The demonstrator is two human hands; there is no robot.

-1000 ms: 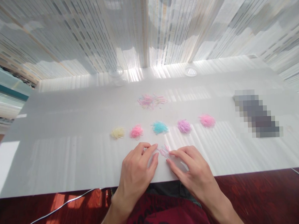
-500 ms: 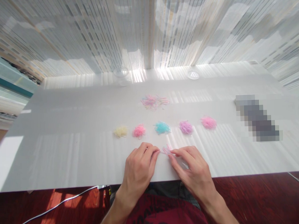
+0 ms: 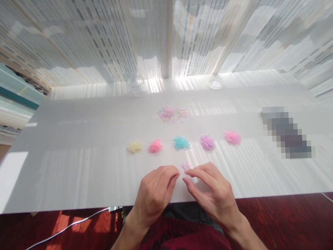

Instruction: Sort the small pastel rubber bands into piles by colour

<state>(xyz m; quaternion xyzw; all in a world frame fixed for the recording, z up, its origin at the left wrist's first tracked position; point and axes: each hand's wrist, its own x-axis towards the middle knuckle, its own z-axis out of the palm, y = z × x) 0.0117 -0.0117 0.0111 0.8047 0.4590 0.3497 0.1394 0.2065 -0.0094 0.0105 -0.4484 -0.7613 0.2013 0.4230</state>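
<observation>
Near the table's front edge, my left hand (image 3: 157,185) is closed in a pinch; whatever sits between its fingertips is too small to make out. To its right, my right hand (image 3: 211,187) holds its thumb and forefinger apart with nothing visible between them. Its forefinger reaches the edge of a small bunch of pale pink and lilac strands (image 3: 187,166) on the table. Beyond the hands lie separate piles of thin strands in a row: yellow (image 3: 135,147), coral pink (image 3: 155,146), turquoise (image 3: 181,142), purple (image 3: 207,142) and light pink (image 3: 233,137).
A mixed-colour heap of strands (image 3: 171,113) lies farther back on the white table (image 3: 75,172). Along the back edge are a clear round container (image 3: 136,86) and a clear round lid (image 3: 215,84). A blurred-out dark object (image 3: 288,132) is on the right. Striped curtains (image 3: 111,39) hang behind.
My left hand has turned slightly and lowered, its pinch now just left of the small bunch. My right thumb and forefinger have shifted left and nearer to me. The piles stay put.
</observation>
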